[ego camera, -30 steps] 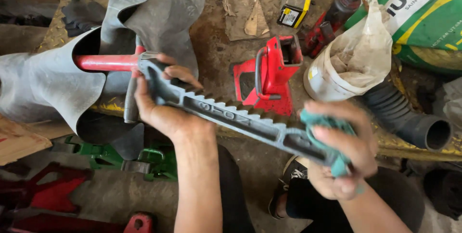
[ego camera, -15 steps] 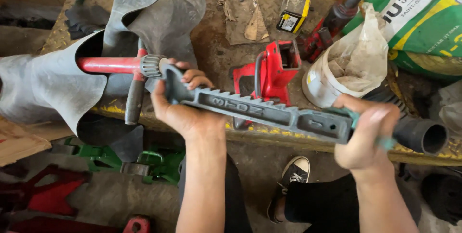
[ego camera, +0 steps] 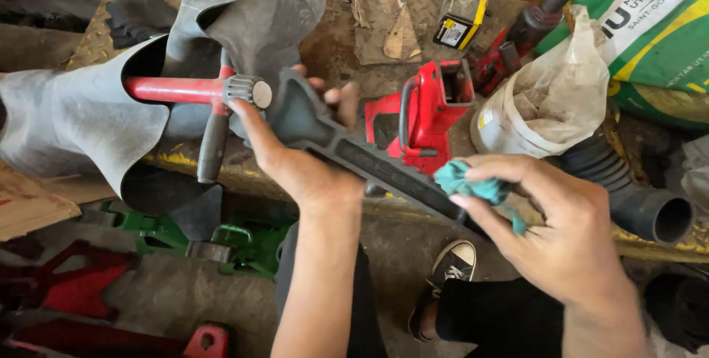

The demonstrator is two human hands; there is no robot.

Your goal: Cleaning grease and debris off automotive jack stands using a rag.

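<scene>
Wiping mid-frame — right hand [ego camera: 569, 232] is pinching a teal rag [ego camera: 473, 188] against the grey jack-stand post [ego camera: 369, 162], left hand [ego camera: 295, 158] clamping its head.

Metal bench [ego camera: 340, 40]; red jack [ego camera: 428, 110]; rubber sheets [ego camera: 244, 18].

- Our left hand [ego camera: 303, 169] grips the head end of a grey toothed metal bar [ego camera: 369, 162].
- Our right hand [ego camera: 561, 232] presses a teal rag [ego camera: 465, 184] against the bar.
- Just behind sit a red jack base [ego camera: 425, 110] and a red-handled tool [ego camera: 185, 90] on black rubber sheeting [ego camera: 88, 114].
</scene>
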